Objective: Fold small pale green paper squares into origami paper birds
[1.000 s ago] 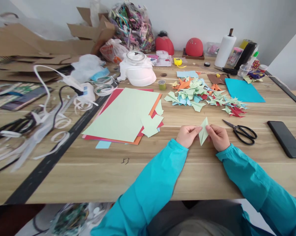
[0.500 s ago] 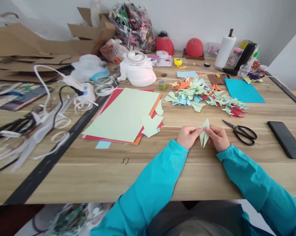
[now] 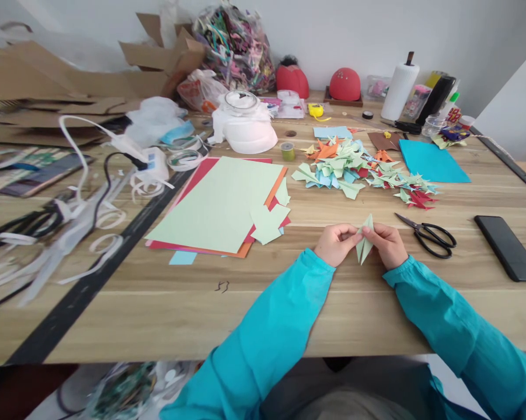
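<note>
A small piece of folded pale green paper [image 3: 365,247], a narrow pointed diamond in shape, is pinched between my two hands just above the table. My left hand [image 3: 336,244] grips its left side with thumb and fingers closed. On the other side my right hand [image 3: 388,244] presses it between thumb and fingers. Black-handled scissors [image 3: 429,234] lie to the right of my right hand. Beyond my hands is a heap of folded paper pieces [image 3: 346,160] in green, blue, orange and red.
Large coloured paper sheets [image 3: 219,204] are stacked at left, with small cut green squares [image 3: 269,224] on their right corner. A black phone [image 3: 508,248] lies at far right. A teal sheet [image 3: 433,160] sits behind the scissors. White cords and strips [image 3: 88,221] clutter the left side.
The folded paper has tilted slightly to the right and its lower points have come together. Both hands have stayed in nearly the same place.
</note>
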A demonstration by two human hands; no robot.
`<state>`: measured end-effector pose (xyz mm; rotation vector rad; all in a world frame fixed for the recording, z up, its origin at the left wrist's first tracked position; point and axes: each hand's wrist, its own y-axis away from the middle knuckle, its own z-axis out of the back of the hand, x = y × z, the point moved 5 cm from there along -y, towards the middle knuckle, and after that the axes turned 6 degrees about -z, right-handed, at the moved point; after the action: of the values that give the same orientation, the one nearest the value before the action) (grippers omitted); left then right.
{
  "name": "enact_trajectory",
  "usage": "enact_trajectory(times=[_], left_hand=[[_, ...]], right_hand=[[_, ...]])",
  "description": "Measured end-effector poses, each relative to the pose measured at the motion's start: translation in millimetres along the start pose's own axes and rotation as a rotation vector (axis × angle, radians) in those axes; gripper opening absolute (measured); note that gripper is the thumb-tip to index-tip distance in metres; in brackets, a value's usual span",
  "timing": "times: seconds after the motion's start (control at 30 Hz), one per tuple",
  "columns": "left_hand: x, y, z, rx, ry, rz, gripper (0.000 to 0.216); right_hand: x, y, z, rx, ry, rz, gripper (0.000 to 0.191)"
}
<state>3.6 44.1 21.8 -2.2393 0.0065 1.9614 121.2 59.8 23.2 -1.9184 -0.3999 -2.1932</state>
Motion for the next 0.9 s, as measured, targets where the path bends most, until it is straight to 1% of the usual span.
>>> enact_trajectory(times=[0.1, 0.27, 0.37, 0.47, 0.57, 0.63, 0.7, 0.9], left_hand=[[2, -1, 3, -0.015, -0.005, 0.01, 0.026], [3, -1, 5, -0.036, -0.013, 0.046, 0.022], [3, -1, 4, -0.036, -0.046, 0.0, 0.024], [1, -1, 4, -0.031, -0.123, -0.076, 0.026], [0, -1, 3, -0.023, -0.185, -0.114, 0.026], [0, 0, 2, -0.018, -0.198, -0.109, 0.026], [1, 0, 1, -0.017, -0.202, -0.088, 0.027], [2, 1, -2, 0.014, -0.16, -0.055, 0.03]], right_hand=[[4, 0, 1, -0.043, 0.037, 0.048, 0.036], [8, 0, 8, -0.141, 0.028, 0.168, 0.022], [9, -1, 9, -0.14, 0.026, 0.23, 0.02], [6, -2, 9, -0.136, 0.003, 0.22, 0.019], [0, -3, 11, -0.183, -0.074, 0.153, 0.016], [-2, -4, 13, -0.21, -0.12, 0.122, 0.015], [-1, -4, 13, -0.211, -0.139, 0.122, 0.014], [5, -2, 10, -0.143, -0.124, 0.149, 0.014]])
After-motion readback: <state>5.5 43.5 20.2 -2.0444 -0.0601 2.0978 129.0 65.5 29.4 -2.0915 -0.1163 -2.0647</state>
